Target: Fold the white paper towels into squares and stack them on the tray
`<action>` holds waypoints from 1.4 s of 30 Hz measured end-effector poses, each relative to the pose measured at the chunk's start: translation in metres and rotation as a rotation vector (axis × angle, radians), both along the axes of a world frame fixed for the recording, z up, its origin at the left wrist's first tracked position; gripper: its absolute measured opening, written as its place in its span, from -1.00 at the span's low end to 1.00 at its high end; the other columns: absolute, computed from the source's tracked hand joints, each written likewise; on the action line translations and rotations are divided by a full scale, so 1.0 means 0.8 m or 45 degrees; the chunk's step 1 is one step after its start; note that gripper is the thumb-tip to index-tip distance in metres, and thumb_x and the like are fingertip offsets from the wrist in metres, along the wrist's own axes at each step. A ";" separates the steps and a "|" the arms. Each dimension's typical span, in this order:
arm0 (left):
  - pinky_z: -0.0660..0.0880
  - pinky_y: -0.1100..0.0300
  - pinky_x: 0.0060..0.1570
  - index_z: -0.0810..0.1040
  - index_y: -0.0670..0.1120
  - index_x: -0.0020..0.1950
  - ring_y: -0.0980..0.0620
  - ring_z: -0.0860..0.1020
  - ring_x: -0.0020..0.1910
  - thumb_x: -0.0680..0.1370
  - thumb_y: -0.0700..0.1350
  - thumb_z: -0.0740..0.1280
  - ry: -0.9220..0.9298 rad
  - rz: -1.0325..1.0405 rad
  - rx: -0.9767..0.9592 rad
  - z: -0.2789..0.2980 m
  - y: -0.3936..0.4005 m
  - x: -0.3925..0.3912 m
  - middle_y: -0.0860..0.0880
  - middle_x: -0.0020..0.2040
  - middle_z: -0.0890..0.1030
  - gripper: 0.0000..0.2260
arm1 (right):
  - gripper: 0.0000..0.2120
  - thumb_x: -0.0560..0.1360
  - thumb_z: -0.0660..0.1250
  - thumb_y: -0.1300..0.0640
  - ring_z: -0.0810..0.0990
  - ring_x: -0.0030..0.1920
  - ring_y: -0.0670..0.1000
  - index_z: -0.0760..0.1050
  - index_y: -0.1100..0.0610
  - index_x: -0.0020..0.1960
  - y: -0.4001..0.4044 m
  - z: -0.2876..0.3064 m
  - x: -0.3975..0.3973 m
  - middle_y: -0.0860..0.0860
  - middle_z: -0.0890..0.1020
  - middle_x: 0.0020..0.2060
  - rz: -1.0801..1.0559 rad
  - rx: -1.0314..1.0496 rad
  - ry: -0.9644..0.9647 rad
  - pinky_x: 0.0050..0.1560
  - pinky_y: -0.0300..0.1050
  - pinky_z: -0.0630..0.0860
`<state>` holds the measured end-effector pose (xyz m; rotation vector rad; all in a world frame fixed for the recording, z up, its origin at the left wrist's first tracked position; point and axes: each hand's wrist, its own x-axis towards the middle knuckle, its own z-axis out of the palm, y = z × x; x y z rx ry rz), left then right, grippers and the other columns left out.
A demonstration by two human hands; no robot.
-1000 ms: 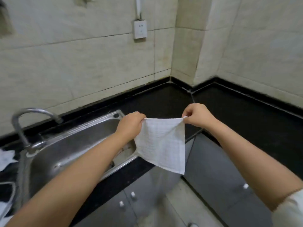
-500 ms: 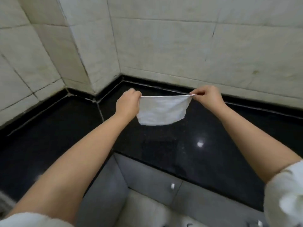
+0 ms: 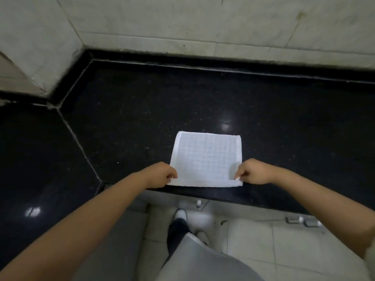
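The white paper towel lies flat on the black counter, stretching far from its near edge. The left hand and right hand each pinch a near corner, equally close. I judge the fold runs away from the fingers, near edge to far edge.

Both arms outstretched, left hand and right hand each curled in a pinch.
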<state>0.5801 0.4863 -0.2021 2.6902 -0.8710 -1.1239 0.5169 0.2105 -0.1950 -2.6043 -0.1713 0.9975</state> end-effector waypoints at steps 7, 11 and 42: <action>0.41 0.24 0.14 0.53 -0.16 0.24 -0.01 0.51 0.16 0.57 -0.24 0.22 -0.098 0.142 -0.250 0.012 -0.016 0.083 -0.10 0.19 0.56 -0.75 | -0.83 0.51 0.22 0.30 0.45 -0.31 -0.10 0.59 0.31 -0.13 -0.013 0.013 0.045 -0.01 0.53 -0.32 -0.554 0.136 -0.021 -0.37 -0.48 0.35; 0.42 0.21 0.15 0.55 -0.20 0.18 -0.04 0.52 0.13 0.57 -0.24 0.23 -0.232 0.240 -0.382 0.004 -0.039 0.125 -0.13 0.16 0.55 -0.78 | -0.77 0.54 0.17 0.29 0.41 -0.34 -0.05 0.54 0.39 -0.14 -0.019 0.008 0.072 0.03 0.47 -0.37 -0.843 0.108 -0.129 -0.35 -0.30 0.30; 0.43 0.18 0.01 0.53 -0.17 0.19 -0.03 0.44 0.18 0.61 -0.14 0.15 -0.431 -0.208 -0.072 -0.054 -0.069 0.165 -0.13 0.18 0.47 -0.76 | -0.71 0.54 0.12 0.32 0.46 0.16 0.08 0.55 0.25 0.13 -0.020 -0.060 0.118 0.10 0.52 0.14 -0.413 -0.449 -0.385 0.08 -0.09 0.51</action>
